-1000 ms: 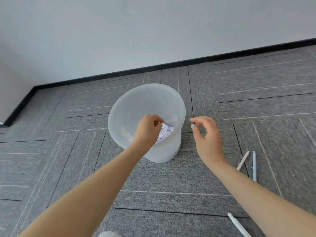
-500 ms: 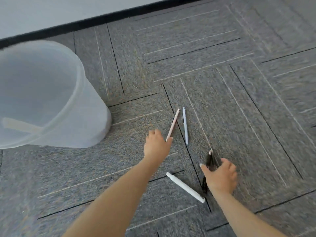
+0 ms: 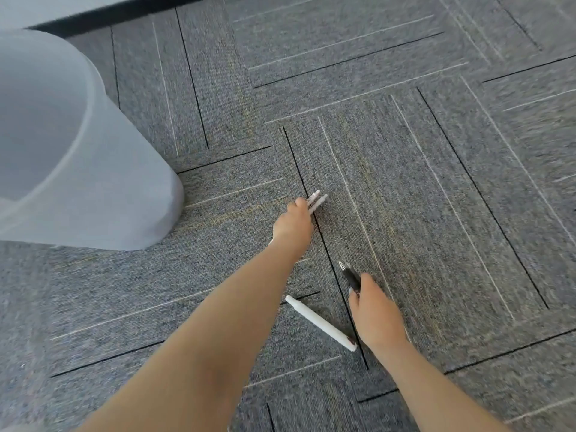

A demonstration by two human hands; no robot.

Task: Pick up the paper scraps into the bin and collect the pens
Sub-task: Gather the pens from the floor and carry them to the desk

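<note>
**Both hands closed on pens, one white pen loose on the carpet**

Since the frame half a second earlier, the left hand (image 3: 294, 224) has closed over the two light pens (image 3: 316, 201) that lay apart on the carpet (image 3: 405, 182); they now sit side by side in its grip. The view has also shifted slightly, bringing the bin further into frame.

Light pens: the tips project past the left-hand fingers, pointing up and right. The rest of both barrels is hidden under the hand. Whether the pens are lifted or touch the carpet cannot be determined.

Black pens (image 3: 350, 275): held in the right hand (image 3: 375, 313), fingers curled round the barrels. The metal-tipped ends project up and left from the hand. The count appears to be two but is blurred.

White pen (image 3: 321, 322): lies flat on the carpet between the two forearms, running diagonally from upper left to lower right. Its lower end is just beside the right wrist. Neither hand touches it.

Bin (image 3: 93, 188): translucent white, standing upright on the carpet at the left edge, near the left hand but clear of it. Its contents cannot be made out.

Surroundings: grey carpet tiles with thin black and pale lines; a black skirting strip (image 3: 103, 17) runs along the top left.
</note>
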